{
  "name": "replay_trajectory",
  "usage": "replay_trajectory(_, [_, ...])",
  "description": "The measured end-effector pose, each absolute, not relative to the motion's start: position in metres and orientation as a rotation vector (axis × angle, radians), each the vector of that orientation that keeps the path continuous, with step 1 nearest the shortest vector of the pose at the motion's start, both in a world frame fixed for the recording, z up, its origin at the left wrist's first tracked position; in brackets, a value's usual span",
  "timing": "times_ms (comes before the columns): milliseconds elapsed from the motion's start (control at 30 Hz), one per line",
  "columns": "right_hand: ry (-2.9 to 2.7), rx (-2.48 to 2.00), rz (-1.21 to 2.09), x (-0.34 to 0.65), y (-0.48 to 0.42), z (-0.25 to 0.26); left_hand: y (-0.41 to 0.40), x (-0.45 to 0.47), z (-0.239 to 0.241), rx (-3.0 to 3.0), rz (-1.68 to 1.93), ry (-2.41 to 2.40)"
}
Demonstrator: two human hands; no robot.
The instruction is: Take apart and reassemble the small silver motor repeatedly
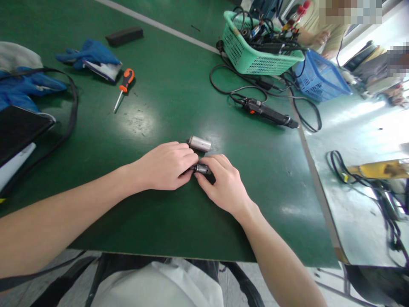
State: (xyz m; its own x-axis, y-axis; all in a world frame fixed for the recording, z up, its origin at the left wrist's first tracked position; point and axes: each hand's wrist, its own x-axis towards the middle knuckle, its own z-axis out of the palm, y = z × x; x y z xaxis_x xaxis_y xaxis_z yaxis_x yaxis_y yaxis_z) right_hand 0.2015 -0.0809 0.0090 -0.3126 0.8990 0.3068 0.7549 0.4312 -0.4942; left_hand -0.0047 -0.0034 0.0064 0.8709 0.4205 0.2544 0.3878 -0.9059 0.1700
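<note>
Between my hands is a small dark metal cylindrical part (202, 169), low over the green table. My left hand (171, 166) has its fingers closed round the part's left end, which they hide. Thumb and forefinger of my right hand (223, 179) pinch the same part from the right. Just beyond my left fingertips, a silver metal cylinder (200, 143) lies on its side on the table; its left end is partly behind my fingers.
An orange-handled screwdriver (127, 81), blue gloves (92, 57) and a dark block (124, 36) lie at the far left. A corded black power screwdriver (268, 113) lies at right, before a green basket (265, 64) of parts and a blue basket (321, 79). Another person (329, 36) sits beyond.
</note>
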Motion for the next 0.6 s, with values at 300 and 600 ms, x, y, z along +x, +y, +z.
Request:
replay_trajectory(300, [-2.151,-1.388,0.363,0.2014,-0.0811,0.0098,-0.0046,-0.0040,0.0086,2.931,0.450,0.664])
replay_trajectory(600, [-2.156,-1.389,0.367,0.2028,-0.0807,0.0091,-0.0042,-0.0043,0.0058,2.941,0.444,0.677])
